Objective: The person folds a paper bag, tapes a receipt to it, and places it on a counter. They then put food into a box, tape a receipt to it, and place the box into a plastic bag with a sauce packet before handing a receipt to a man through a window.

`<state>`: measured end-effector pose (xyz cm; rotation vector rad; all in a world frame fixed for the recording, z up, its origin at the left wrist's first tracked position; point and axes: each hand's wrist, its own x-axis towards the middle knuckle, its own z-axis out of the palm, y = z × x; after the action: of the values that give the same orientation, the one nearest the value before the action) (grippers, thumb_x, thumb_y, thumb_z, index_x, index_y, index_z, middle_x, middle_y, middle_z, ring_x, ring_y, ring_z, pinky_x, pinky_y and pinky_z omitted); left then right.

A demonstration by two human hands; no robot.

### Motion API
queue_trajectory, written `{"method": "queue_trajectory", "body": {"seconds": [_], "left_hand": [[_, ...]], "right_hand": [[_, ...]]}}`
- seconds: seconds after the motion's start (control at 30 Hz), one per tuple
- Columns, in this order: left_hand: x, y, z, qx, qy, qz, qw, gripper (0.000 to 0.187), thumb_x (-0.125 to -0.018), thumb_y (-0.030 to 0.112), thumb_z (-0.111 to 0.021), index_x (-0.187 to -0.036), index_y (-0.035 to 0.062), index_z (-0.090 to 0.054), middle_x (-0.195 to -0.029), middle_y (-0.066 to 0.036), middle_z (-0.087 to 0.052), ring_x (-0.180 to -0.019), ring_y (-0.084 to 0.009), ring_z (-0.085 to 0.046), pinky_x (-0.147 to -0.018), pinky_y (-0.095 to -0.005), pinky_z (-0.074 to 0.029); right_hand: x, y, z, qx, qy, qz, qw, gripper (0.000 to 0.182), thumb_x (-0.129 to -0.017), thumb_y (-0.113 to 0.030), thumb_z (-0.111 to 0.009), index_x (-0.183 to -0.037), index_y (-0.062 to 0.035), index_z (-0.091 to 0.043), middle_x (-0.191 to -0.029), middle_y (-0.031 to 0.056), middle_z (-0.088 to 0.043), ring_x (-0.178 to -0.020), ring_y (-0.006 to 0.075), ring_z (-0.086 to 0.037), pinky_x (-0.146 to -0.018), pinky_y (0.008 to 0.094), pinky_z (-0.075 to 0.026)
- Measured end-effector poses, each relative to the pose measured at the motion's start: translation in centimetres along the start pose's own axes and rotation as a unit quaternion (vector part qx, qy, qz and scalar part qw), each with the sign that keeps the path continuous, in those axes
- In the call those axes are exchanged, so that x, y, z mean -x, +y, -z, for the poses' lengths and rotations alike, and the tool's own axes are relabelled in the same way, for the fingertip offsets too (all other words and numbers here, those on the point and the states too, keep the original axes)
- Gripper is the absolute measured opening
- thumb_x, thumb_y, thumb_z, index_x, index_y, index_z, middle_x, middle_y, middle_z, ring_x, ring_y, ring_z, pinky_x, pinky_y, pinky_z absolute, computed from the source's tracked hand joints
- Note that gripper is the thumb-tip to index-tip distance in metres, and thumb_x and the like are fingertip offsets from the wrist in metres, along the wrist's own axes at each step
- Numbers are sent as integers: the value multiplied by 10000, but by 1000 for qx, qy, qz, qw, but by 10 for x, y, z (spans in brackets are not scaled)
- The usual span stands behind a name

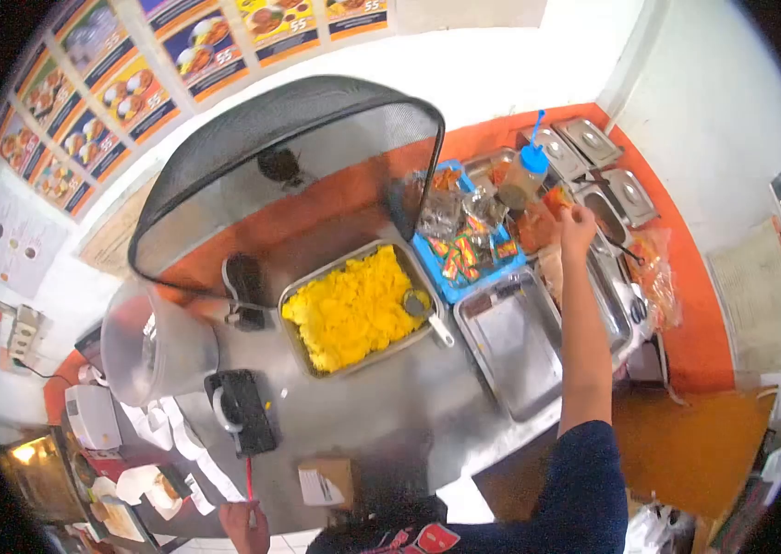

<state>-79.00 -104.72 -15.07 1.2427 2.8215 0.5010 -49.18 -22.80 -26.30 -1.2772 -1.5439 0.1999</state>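
At the lower left, my left hand (244,526) is closed around a thin red stick (249,475), which points up toward a black box with a curved grey handle (241,413). My right arm stretches over the steel counter to the back right. There my right hand (578,226) has its fingers pinched together, right beside a small orange-and-yellow item (556,198); what the fingers hold is too small to make out. Near that hand stand a squeeze bottle with a blue cap (523,175) and a blue basket of sachets (469,254).
A steel tray (290,346) of yellow rice with a serving spoon (427,312) sits mid-counter, behind it a raised black mesh cover (289,111). Another steel tray (510,346) lies to its right. Lidded steel pans (587,141) line the back right. A clear bucket (159,342) stands left.
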Motion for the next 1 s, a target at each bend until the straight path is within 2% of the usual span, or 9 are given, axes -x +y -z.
{"method": "queue_trajectory", "body": {"seconds": [0.1,0.2,0.3,0.5,0.63,0.73,0.8,0.9,1.0], "left_hand": [[10,-32,0,0,67,-84,994,145,-767,6,-696,-888,56,-636,-827,-133,-619,-830,-373,-574,-767,-489,-437],[38,-69,5,-30,67,-15,997,159,-741,35,-720,-891,73,-684,-820,-121,-642,-825,-373,-589,-782,-478,-453],[79,-146,15,-14,81,44,996,170,-749,62,-729,-912,89,-687,-891,-101,-688,-877,-322,-626,-808,-459,-463],[126,-282,80,1,233,172,957,83,-806,61,-695,-889,56,-696,-866,-104,-687,-847,-320,-618,-780,-419,-478],[138,-388,107,21,332,238,912,72,-827,39,-672,-894,24,-695,-868,-122,-680,-855,-319,-615,-749,-414,-476],[132,-441,133,59,326,252,909,180,-846,39,-660,-1026,27,-673,-998,-137,-667,-868,-315,-595,-767,-424,-469],[116,-464,143,83,329,245,908,226,-853,44,-657,-1079,32,-662,-1045,-140,-660,-871,-314,-587,-790,-426,-468],[97,-488,136,22,369,188,910,320,-850,51,-668,-1169,50,-636,-1105,-137,-647,-876,-326,-577,-835,-418,-464],[106,-504,120,135,284,255,914,319,-821,76,-709,-1136,43,-670,-1091,-137,-673,-948,-330,-603,-904,-408,-469]], "right_hand": [[60,-63,68,-268,-79,-176,944,195,-907,-169,-678,-973,14,-669,-914,41,-673,-854,162,-623,-803,311,-485],[157,-176,123,-403,-211,-256,853,239,-996,-196,-621,-1158,-23,-654,-1198,110,-675,-1076,194,-654,-966,347,-505],[289,-325,158,-451,-359,-251,777,232,-995,-142,-606,-1164,17,-616,-1208,158,-662,-1110,260,-649,-1013,425,-502],[546,-559,181,-411,-636,-353,550,246,-917,-24,-639,-1155,38,-623,-1113,121,-667,-1028,197,-640,-933,320,-505],[684,-672,143,-343,-746,-315,475,296,-914,-54,-666,-1187,53,-628,-1098,110,-684,-978,196,-657,-907,309,-517],[753,-734,114,-366,-723,-350,469,324,-930,-76,-656,-1232,39,-622,-1105,123,-687,-983,194,-657,-896,312,-525],[788,-741,90,-266,-690,-187,647,409,-907,-51,-675,-1296,32,-582,-1173,130,-656,-990,180,-657,-864,322,-533],[804,-773,67,-338,-541,28,770,450,-880,0,-682,-1315,10,-570,-1154,129,-654,-950,199,-666,-836,332,-543],[822,-779,50,-296,-557,114,768,365,-852,36,-682,-1212,-2,-631,-1113,134,-653,-910,227,-666,-803,332,-546]]}}
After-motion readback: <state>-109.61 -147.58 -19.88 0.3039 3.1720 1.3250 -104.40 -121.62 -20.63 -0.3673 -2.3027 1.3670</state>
